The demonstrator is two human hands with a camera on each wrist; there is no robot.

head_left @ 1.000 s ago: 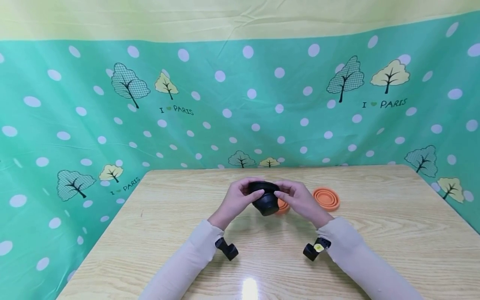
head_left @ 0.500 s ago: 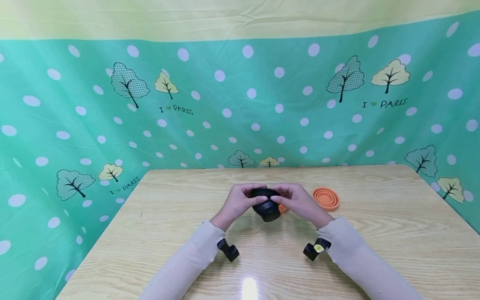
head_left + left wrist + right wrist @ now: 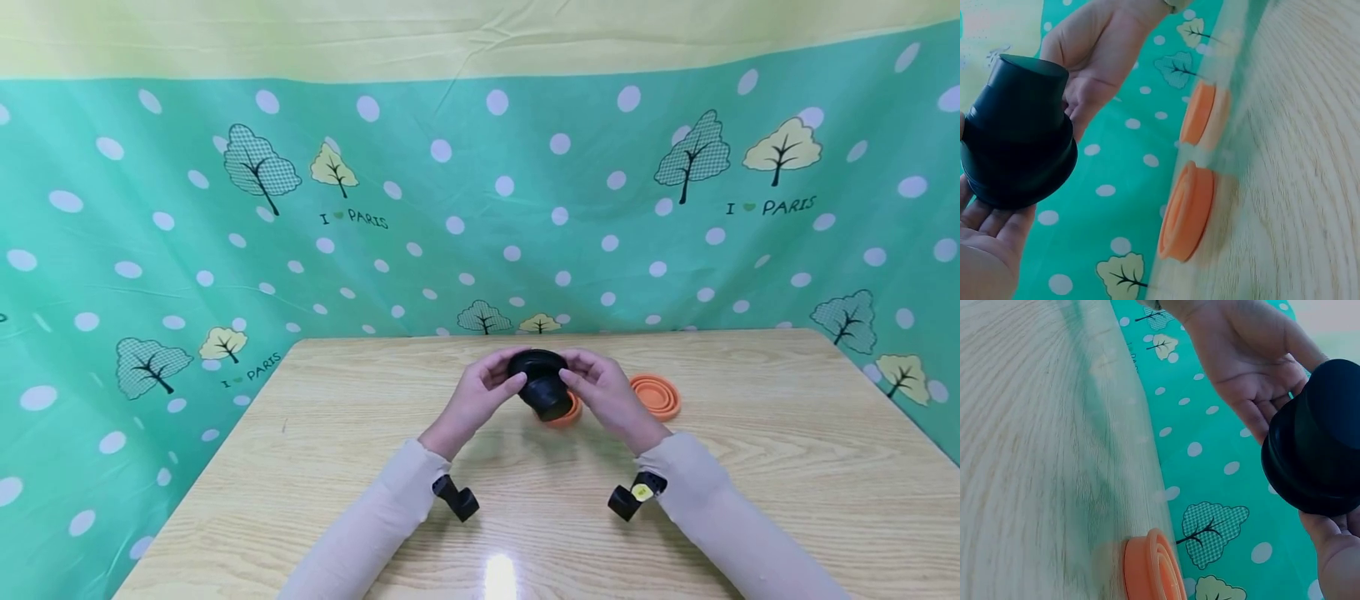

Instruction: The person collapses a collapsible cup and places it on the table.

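A black collapsible cup [image 3: 543, 390] with a stepped wall is held above the table between both hands, tilted, its wide rim away from the person and its narrow base toward them. The left hand [image 3: 483, 393] grips the rim's left side, thumb on the near wall. On the opposite side, the right hand [image 3: 606, 393] grips it in the same way. Both wrist views show the cup [image 3: 1019, 134] extended, with fingers under the rim; its inside is hidden. Behind and below it sits a flattened orange collapsible cup [image 3: 573, 414], partly covered by the black one.
Another flattened orange collapsible cup [image 3: 657, 397] lies on the wooden table [image 3: 360, 392] beyond the right hand. A green dotted curtain [image 3: 420, 200] hangs behind the table's far edge. Black wrist cameras [image 3: 459, 500] sit on both wrists.
The black cup dipped slightly, then rose and shifted a little right. The thumbs, close together half a second ago, are now farther apart. More of the orange cup behind shows.
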